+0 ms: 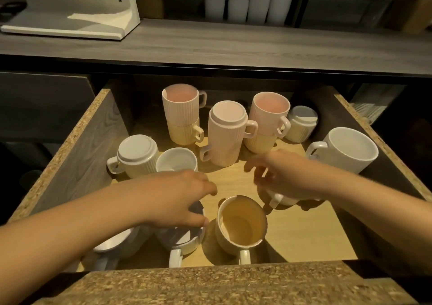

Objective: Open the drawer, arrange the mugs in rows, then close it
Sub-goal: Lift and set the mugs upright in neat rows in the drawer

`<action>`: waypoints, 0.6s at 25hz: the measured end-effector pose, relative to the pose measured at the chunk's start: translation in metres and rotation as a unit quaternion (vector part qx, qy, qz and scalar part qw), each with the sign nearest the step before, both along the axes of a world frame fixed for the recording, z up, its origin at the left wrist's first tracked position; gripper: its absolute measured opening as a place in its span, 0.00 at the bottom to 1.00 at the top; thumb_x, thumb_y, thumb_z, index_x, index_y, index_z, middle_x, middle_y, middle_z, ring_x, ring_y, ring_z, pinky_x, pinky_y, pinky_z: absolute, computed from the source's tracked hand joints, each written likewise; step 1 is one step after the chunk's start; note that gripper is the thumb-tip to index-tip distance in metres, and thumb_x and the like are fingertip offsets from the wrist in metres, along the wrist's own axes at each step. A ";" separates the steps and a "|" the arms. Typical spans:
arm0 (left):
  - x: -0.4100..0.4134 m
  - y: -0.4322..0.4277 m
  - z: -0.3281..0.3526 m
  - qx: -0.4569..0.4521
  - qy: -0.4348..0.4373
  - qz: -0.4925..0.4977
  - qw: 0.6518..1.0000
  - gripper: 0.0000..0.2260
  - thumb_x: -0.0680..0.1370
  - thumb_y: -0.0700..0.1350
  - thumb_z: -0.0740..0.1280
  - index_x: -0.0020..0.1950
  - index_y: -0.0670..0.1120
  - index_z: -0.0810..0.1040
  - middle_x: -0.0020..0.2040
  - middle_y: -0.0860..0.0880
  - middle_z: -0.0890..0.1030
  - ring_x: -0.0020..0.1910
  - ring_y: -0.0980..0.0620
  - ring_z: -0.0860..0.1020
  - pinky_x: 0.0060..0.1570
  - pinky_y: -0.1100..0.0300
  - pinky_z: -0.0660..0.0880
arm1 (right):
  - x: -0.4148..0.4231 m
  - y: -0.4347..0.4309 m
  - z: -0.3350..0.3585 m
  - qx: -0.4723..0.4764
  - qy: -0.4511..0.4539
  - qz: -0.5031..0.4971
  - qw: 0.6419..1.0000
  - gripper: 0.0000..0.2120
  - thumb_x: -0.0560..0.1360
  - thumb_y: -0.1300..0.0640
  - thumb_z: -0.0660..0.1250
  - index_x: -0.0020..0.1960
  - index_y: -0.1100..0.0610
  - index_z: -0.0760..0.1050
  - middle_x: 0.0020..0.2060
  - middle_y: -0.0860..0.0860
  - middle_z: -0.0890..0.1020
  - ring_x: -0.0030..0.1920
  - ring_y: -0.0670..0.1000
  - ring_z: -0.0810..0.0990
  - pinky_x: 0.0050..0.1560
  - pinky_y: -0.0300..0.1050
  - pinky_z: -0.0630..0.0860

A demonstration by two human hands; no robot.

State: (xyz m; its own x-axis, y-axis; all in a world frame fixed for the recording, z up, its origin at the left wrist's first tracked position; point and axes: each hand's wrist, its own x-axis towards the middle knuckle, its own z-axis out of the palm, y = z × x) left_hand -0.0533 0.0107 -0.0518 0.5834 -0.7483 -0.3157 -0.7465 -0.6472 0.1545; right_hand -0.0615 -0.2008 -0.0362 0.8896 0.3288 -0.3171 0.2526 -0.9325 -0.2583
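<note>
Head view: in the open drawer [70, 145], left hand [177, 197] grips 1 mug [184, 239], right hand [287, 176] another [280, 198]; stiff, breakable, best held by handles.

Readable text: none in this view.
Mugs [228, 134]: plain ribbed or smooth glaze, no print, logo or number visible.
Drawer [77, 141]: bare chipboard edges and wood-grain walls, no label.
White stand [77, 17] on the counter [233, 45]: a small dark mark on its right upright, too small to read.
Screen above the stand: blurred, nothing legible.
</note>
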 end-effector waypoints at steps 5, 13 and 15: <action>0.014 -0.028 0.017 -0.036 -0.022 -0.005 0.999 0.23 0.77 0.58 0.61 0.70 0.56 0.63 0.70 0.55 0.68 0.66 0.57 0.68 0.64 0.58 0.69 | 0.011 -0.038 0.031 -0.030 -0.080 -0.022 0.996 0.15 0.76 0.58 0.65 0.62 0.51 0.74 0.56 0.49 0.80 0.52 0.48 0.80 0.46 0.36 0.77; 0.041 -0.093 -0.006 -0.044 0.005 0.010 0.999 0.25 0.77 0.57 0.62 0.72 0.52 0.63 0.70 0.51 0.69 0.65 0.51 0.70 0.62 0.54 0.72 | 0.022 -0.041 0.011 -0.260 -0.106 0.045 0.959 0.18 0.75 0.45 0.65 0.61 0.54 0.74 0.48 0.50 0.80 0.47 0.50 0.80 0.47 0.41 0.79; 0.043 -0.101 -0.015 -0.027 0.009 0.015 0.999 0.25 0.77 0.58 0.62 0.71 0.51 0.65 0.68 0.50 0.71 0.63 0.50 0.72 0.59 0.55 0.73 | 0.026 -0.031 0.011 -0.290 -0.105 0.083 0.947 0.18 0.76 0.45 0.63 0.60 0.54 0.73 0.42 0.49 0.74 0.44 0.49 0.74 0.47 0.42 0.75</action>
